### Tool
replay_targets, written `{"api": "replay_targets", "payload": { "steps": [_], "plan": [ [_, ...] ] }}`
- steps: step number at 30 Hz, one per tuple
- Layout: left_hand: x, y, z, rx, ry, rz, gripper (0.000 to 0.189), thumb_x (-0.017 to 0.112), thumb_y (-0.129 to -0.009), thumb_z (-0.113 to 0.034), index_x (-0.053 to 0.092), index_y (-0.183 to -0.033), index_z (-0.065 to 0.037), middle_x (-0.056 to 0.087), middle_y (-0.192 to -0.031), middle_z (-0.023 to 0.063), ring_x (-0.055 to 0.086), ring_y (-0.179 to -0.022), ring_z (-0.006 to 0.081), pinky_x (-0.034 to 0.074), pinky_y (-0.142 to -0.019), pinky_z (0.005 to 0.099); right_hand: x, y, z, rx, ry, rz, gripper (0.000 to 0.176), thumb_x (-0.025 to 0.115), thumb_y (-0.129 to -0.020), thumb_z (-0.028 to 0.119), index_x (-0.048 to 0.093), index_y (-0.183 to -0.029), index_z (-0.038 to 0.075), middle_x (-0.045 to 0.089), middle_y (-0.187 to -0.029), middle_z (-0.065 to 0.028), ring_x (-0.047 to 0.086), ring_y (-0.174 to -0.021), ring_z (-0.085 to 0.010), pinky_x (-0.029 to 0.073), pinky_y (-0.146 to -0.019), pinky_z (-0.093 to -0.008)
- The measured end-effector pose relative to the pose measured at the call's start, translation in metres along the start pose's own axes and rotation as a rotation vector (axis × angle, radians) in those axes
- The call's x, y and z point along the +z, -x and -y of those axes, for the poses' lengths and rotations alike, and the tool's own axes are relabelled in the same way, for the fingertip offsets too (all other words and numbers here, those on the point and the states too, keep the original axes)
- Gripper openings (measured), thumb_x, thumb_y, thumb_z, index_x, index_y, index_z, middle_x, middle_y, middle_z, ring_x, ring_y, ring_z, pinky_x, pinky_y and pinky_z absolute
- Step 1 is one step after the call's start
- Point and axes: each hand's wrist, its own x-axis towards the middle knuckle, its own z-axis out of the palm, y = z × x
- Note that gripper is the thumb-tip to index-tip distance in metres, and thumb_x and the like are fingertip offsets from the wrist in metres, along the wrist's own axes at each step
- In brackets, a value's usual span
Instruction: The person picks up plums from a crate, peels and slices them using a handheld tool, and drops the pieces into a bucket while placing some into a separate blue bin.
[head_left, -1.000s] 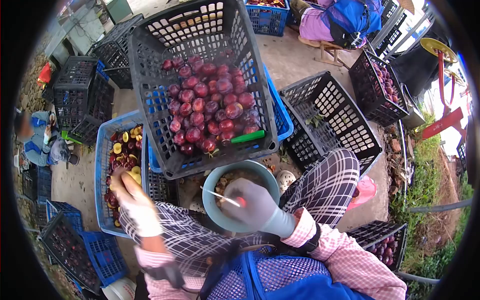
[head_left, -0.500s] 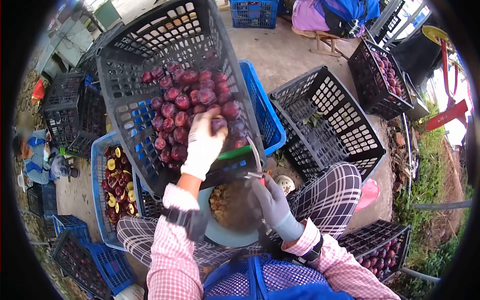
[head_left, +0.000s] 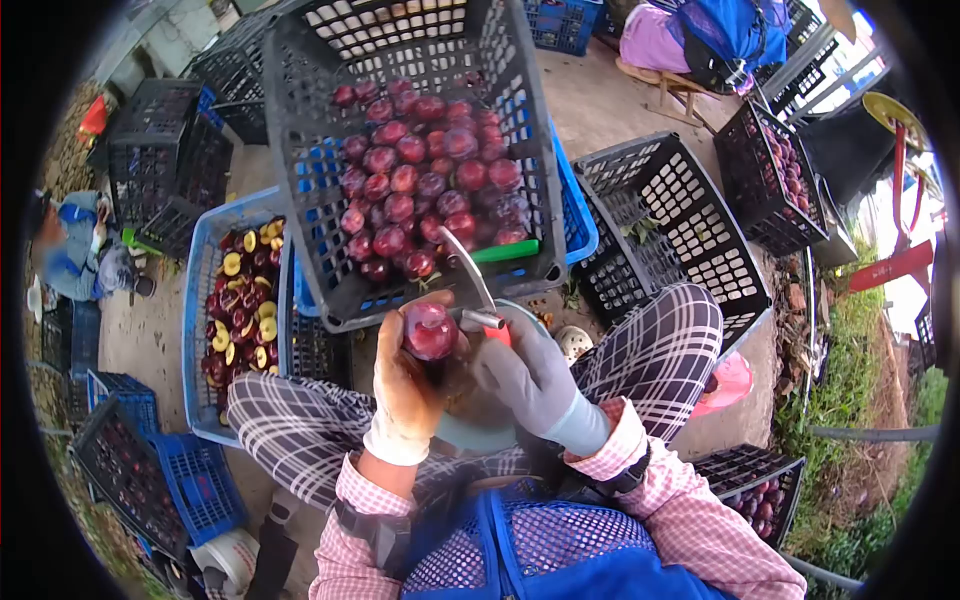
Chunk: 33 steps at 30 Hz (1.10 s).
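My left hand (head_left: 402, 395), in a pale glove, is closed around a dark red plum (head_left: 431, 331) in front of my lap. Close beside it, my right hand (head_left: 535, 375) in a grey glove grips a curved knife (head_left: 466, 262) by its red handle, the blade pointing up and left. Beyond both hands a black crate (head_left: 330, 250) tilts toward me with many plums (head_left: 410, 180) inside. A green-handled tool (head_left: 505, 251) lies at the crate's near edge. Below my hands a light blue basin (head_left: 478, 437) is mostly hidden.
At the left stands a blue crate (head_left: 199, 350) of cut plums with yellow flesh. A black crate (head_left: 650, 255) with a few leaves is at the right. More plum crates (head_left: 770, 180) stand farther right. A person (head_left: 85, 250) is at the far left.
My left hand has come back from the plum crate with a plum, now beside the knife. My right hand still holds the knife. The view has shifted slightly.
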Motion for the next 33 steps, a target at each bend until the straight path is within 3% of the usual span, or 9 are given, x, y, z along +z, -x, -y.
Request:
{"api": "replay_targets", "payload": {
  "steps": [4,11,15,21,23,25,27,28,33],
  "plan": [
    [-0.011,0.019,-0.009,0.023,-0.066,0.122,0.06,0.035,-0.103,-0.059,0.059,-0.118,-0.006,0.064,-0.093,0.0059,0.06,-0.075,0.0136,0.047,-0.06,0.0261,0.011,0.009,0.015,-0.203,0.434,0.111,0.019,0.06,-0.098,0.017,0.057,-0.107,0.001,0.06,-0.07,-0.0216,0.065,-0.067,-0.0393,0.049,-0.056,-0.041],
    [-0.02,0.036,-0.01,0.546,-0.487,0.216,0.037,0.039,-0.109,-0.029,0.05,-0.124,0.003,0.059,-0.114,0.0173,0.061,-0.083,0.0175,0.053,-0.071,0.0285,0.034,0.02,0.027,-0.443,0.815,0.143,0.023,0.062,-0.097,0.022,0.057,-0.099,0.0,0.058,-0.06,-0.0156,0.062,-0.054,-0.0359,0.045,-0.048,-0.0431],
    [-0.008,0.041,-0.007,0.754,-0.696,-0.06,0.065,0.025,-0.106,-0.056,0.061,-0.112,-0.003,0.063,-0.081,0.005,0.056,-0.07,0.0098,0.043,-0.065,0.023,0.05,0.027,0.024,-0.399,0.85,0.152,0.024,0.06,-0.098,0.023,0.056,-0.096,0.0,0.057,-0.058,-0.0155,0.061,-0.052,-0.0363,0.043,-0.046,-0.0443],
    [-0.016,0.038,-0.004,0.882,-0.808,-0.151,0.062,0.031,-0.106,-0.052,0.06,-0.107,0.003,0.063,-0.1,0.01,0.059,-0.083,0.0162,0.048,-0.08,0.0286,0.057,0.021,-0.015,-0.429,0.423,0.049,0.031,0.054,-0.103,0.031,0.054,-0.085,0.005,0.05,-0.057,-0.0066,0.049,-0.043,-0.016,0.037,-0.043,-0.0336],
    [-0.02,0.034,-0.004,0.771,-0.756,-0.129,0.058,0.03,-0.107,-0.05,0.06,-0.108,0.001,0.063,-0.095,0.0094,0.059,-0.081,0.0155,0.048,-0.078,0.0283,0.045,0.022,-0.009,0.423,-0.278,0.289,0.034,0.048,-0.105,0.034,0.055,-0.084,0.007,0.045,-0.06,0.0014,0.038,-0.046,-0.0074,0.029,-0.042,-0.0263],
    [-0.029,0.024,0.007,0.724,-0.521,-0.154,0.054,0.029,-0.107,-0.046,0.059,-0.111,-0.002,0.063,-0.093,0.0104,0.059,-0.08,0.0167,0.05,-0.077,0.0297,0.044,0.028,-0.003,0.337,-0.472,0.402,0.033,0.044,-0.107,0.034,0.057,-0.09,0.009,0.044,-0.061,0.0052,0.035,-0.045,-0.0059,0.024,-0.042,-0.0234],
    [-0.02,0.031,-0.002,0.581,-0.356,-0.118,0.052,0.027,-0.107,-0.045,0.057,-0.115,-0.003,0.064,-0.091,0.0111,0.059,-0.077,0.0195,0.05,-0.078,0.0316,0.05,0.026,-0.005,0.247,-0.355,0.068,0.031,0.044,-0.107,0.033,0.058,-0.097,0.008,0.045,-0.063,0.0044,0.033,-0.044,-0.0051,0.024,-0.041,-0.0239],
    [-0.025,0.028,-0.001,0.609,-0.222,0.067,0.049,0.031,-0.107,-0.039,0.05,-0.125,0.003,0.064,-0.112,0.015,0.064,-0.097,0.0217,0.05,-0.093,0.0349,0.052,0.024,-0.005,0.245,-0.357,0.067,0.031,0.044,-0.107,0.033,0.058,-0.097,0.008,0.045,-0.063,0.0044,0.033,-0.044,-0.0051,0.024,-0.041,-0.0239],
    [-0.016,0.026,0.007,0.734,-0.357,0.302,0.059,0.027,-0.108,-0.044,0.036,-0.144,0.002,0.053,-0.136,0.0173,0.051,-0.126,0.0209,0.032,-0.113,0.0374,0.043,0.005,-0.003,-0.061,-0.074,-0.013,0.046,0.07,-0.09,0.015,0.053,-0.132,0.003,0.066,-0.082,-0.0029,0.066,-0.069,-0.0191,0.053,-0.068,-0.0312]
  ]
}}
